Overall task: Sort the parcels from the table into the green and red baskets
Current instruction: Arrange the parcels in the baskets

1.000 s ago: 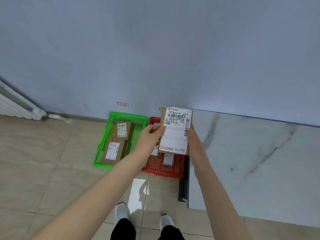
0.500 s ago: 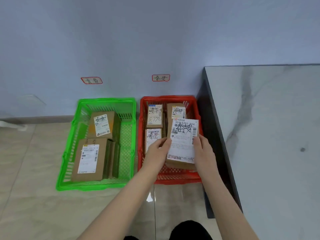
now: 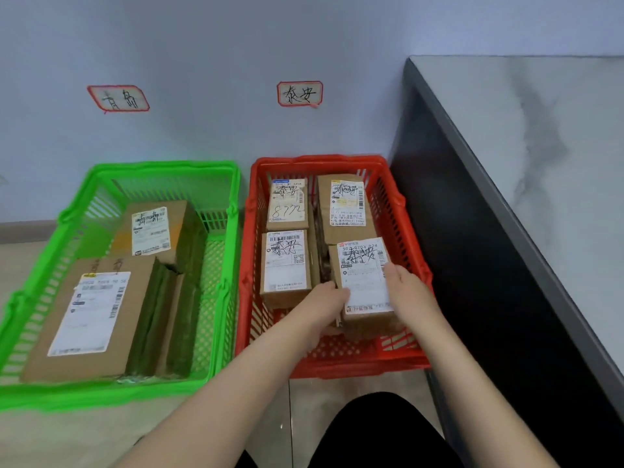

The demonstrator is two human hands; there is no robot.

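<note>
In the head view, the left grip (image 3: pixel 326 300) and the right grip (image 3: pixel 407 290) are holding one parcel (image 3: pixel 363 265) between them. The left grip's fingers are curling against its left edge and the right grip's fingers are curling over its right edge. This parcel is sitting label-up inside the red basket (image 3: pixel 337 368), in its near right corner. Whether it is touching the bottom cannot be told.

Three more parcels are lying in the red basket, making four there. One (image 3: pixel 285 261) is lying just left of the left grip, one (image 3: pixel 347 204) is lying just beyond the held parcel, and one (image 3: pixel 287 204) is lying beyond and to the left of both grips.

The green basket (image 3: pixel 101 396) is standing on the floor (image 3: pixel 50 440), left of the left grip and just beside the red one. It is holding two parcels: a large one (image 3: pixel 91 315) nearer the person and a smaller one (image 3: pixel 152 231) farther off.

Two handwritten wall labels are hanging well beyond the grips, one (image 3: pixel 118 97) above the green basket and one (image 3: pixel 300 93) above the red. The marble-topped table (image 3: pixel 557 163) is standing right of the right grip, just beside the red basket.
</note>
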